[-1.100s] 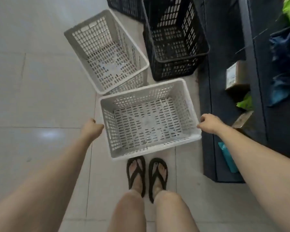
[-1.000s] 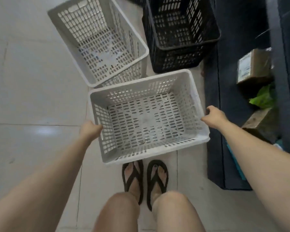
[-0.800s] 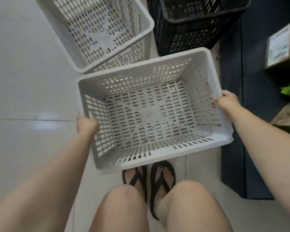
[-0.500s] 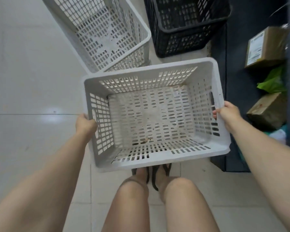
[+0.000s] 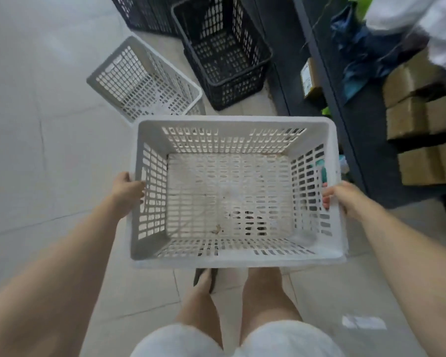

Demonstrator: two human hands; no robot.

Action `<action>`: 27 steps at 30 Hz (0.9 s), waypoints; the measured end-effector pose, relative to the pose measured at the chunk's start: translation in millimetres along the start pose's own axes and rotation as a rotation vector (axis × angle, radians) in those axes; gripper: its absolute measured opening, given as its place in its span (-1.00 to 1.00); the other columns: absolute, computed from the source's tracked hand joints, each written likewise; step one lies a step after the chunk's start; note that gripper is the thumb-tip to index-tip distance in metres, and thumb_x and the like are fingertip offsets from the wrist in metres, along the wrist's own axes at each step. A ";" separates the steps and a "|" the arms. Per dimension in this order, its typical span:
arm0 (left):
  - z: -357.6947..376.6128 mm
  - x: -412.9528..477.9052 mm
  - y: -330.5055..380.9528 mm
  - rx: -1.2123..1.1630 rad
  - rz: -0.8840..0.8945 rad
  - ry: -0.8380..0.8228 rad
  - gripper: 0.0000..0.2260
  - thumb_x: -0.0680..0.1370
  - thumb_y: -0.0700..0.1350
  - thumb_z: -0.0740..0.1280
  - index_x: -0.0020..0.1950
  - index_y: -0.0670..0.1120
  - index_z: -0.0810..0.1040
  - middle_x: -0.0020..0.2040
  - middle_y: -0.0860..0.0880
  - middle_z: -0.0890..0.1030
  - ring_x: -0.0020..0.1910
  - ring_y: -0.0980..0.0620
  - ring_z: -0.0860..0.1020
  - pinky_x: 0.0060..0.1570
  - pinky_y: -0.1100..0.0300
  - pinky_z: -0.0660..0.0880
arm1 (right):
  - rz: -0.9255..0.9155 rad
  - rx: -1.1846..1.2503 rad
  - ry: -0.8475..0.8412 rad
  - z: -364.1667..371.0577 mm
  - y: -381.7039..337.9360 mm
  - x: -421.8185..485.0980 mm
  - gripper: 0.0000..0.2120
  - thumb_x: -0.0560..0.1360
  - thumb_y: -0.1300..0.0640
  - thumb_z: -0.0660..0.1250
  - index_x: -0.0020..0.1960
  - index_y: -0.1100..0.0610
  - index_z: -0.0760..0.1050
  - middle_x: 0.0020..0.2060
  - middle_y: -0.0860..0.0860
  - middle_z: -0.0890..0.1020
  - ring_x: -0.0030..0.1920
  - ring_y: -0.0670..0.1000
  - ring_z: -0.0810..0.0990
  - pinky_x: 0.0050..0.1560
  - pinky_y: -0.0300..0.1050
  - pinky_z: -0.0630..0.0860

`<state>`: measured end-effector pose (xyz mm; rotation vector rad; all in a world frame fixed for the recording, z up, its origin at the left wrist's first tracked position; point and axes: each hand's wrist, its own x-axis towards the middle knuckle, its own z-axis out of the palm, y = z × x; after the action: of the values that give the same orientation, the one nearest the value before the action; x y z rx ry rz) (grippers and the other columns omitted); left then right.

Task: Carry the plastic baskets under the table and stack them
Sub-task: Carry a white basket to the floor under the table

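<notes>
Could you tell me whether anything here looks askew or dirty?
The white basket on the floor sits tilted, one end raised. The held basket has small brown debris on its bottom.

The held white basket (image 5: 232, 202) is matt perforated plastic, scuffed and speckled with grime on its floor. Beyond it, a grey basket (image 5: 144, 81) and a black crate (image 5: 224, 52) look like similar slotted plastic. The floor tiles (image 5: 36, 150) are smooth, faintly glossy. Right of the basket, cardboard boxes (image 5: 420, 124) are matt brown.
</notes>
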<state>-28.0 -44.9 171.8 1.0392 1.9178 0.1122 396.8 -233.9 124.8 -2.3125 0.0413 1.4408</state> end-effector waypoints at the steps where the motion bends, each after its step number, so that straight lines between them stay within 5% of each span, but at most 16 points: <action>1: -2.0 -8.2 1.0 0.019 0.014 -0.018 -0.78 0.50 -0.31 0.28 -0.27 -0.10 0.34 -0.30 -0.12 0.42 -0.42 -0.01 0.39 -0.39 0.17 0.42 | -0.008 0.043 0.007 -4.7 18.4 -15.0 -0.75 0.46 0.39 0.25 0.13 0.28 0.45 -0.46 0.12 0.56 -0.40 0.07 0.45 -0.38 -0.14 0.46; 4: -0.1 -33.8 4.4 0.037 0.068 -0.104 -0.84 0.51 -0.31 0.29 -0.21 -0.12 0.38 -0.29 -0.12 0.42 -0.43 -0.01 0.38 -0.56 0.27 0.44 | -0.024 0.211 0.068 -16.9 81.1 -63.0 -0.84 0.45 0.43 0.19 0.01 0.30 0.43 -0.72 0.02 0.44 -0.43 0.10 0.40 -0.35 -0.12 0.34; 7: 17.8 -65.3 6.0 0.118 0.135 -0.186 -0.88 0.53 -0.30 0.27 0.01 -0.16 0.38 -0.25 -0.11 0.42 -0.39 0.00 0.39 -0.60 0.30 0.43 | 0.031 0.374 0.070 -35.0 159.3 -98.2 -0.72 0.33 0.48 0.22 -0.42 0.25 0.59 -0.41 0.13 0.58 -0.39 0.07 0.49 -0.34 -0.10 0.36; 9: 38.7 -89.0 5.8 0.188 0.201 -0.238 -0.84 0.51 -0.31 0.27 0.08 -0.20 0.43 -0.28 -0.10 0.44 -0.37 -0.02 0.43 -0.48 0.20 0.45 | 0.103 0.443 0.112 -51.2 216.8 -115.8 -0.73 0.13 0.47 0.25 -0.30 0.25 0.64 -0.14 0.17 0.61 -0.26 0.13 0.55 -0.32 -0.08 0.45; 11: 66.3 -116.6 5.1 0.269 0.263 -0.284 -0.80 0.49 -0.30 0.29 0.11 -0.25 0.46 -0.27 -0.11 0.48 -0.31 -0.08 0.49 -0.31 0.09 0.46 | 0.155 0.535 0.154 -70.6 273.2 -133.4 -0.60 0.11 0.50 0.21 -0.09 0.32 0.56 -0.17 0.14 0.56 -0.25 0.13 0.50 -0.31 -0.05 0.44; 13: 100.1 -147.9 3.3 0.333 0.305 -0.329 -0.79 0.49 -0.28 0.31 0.11 -0.27 0.46 -0.24 -0.10 0.52 -0.23 -0.10 0.52 -0.21 0.05 0.47 | 0.182 0.597 0.182 -90.9 322.6 -151.7 -0.68 0.12 0.50 0.19 -0.16 0.36 0.53 -0.21 0.04 0.50 -0.25 0.07 0.43 -0.28 -0.06 0.44; 16: 159.2 -215.2 -1.1 0.392 0.368 -0.407 -0.85 0.50 -0.29 0.30 0.07 -0.23 0.47 -0.26 -0.10 0.51 -0.32 -0.03 0.50 -0.28 0.10 0.45 | 0.206 0.683 0.223 -128.2 397.4 -170.6 -0.74 0.05 0.47 0.18 -0.28 0.39 0.49 -0.20 -0.07 0.47 -0.13 0.05 0.45 -0.39 -0.13 0.43; 21: 263.4 -321.0 -8.8 0.439 0.455 -0.482 -0.63 0.49 -0.39 0.29 0.28 -0.44 0.38 -0.31 -0.13 0.44 -0.49 -0.03 0.50 -0.58 0.31 0.41 | 0.248 0.877 0.334 -203.5 514.9 -192.1 -0.82 0.22 0.53 0.16 -0.31 0.33 0.46 -0.21 0.02 0.47 -0.30 0.08 0.38 -0.40 -0.10 0.34; 23: 309.7 -358.1 -15.3 0.478 0.481 -0.500 -0.59 0.47 -0.40 0.29 0.30 -0.46 0.35 -0.29 -0.13 0.44 -0.54 0.01 0.52 -0.43 0.22 0.44 | 0.263 0.998 0.402 -233.6 557.4 -197.4 -0.77 0.26 0.53 0.13 -0.25 0.29 0.45 -0.23 0.10 0.46 -0.38 0.12 0.36 -0.57 -0.20 0.34; 27: 396.2 -418.8 -23.0 0.557 0.529 -0.484 -0.56 0.42 -0.33 0.31 0.28 -0.39 0.40 -0.17 -0.19 0.52 -0.24 -0.12 0.51 -0.02 0.02 0.51 | 0.318 1.133 0.524 -294.1 619.0 -205.0 -0.76 0.28 0.52 0.12 -0.24 0.26 0.46 -0.27 0.10 0.47 -0.49 0.10 0.39 -0.66 -0.29 0.29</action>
<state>349.2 -478.9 219.5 1.7467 1.2175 -0.3669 404.7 -944.1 210.6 -1.6253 1.0980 0.5597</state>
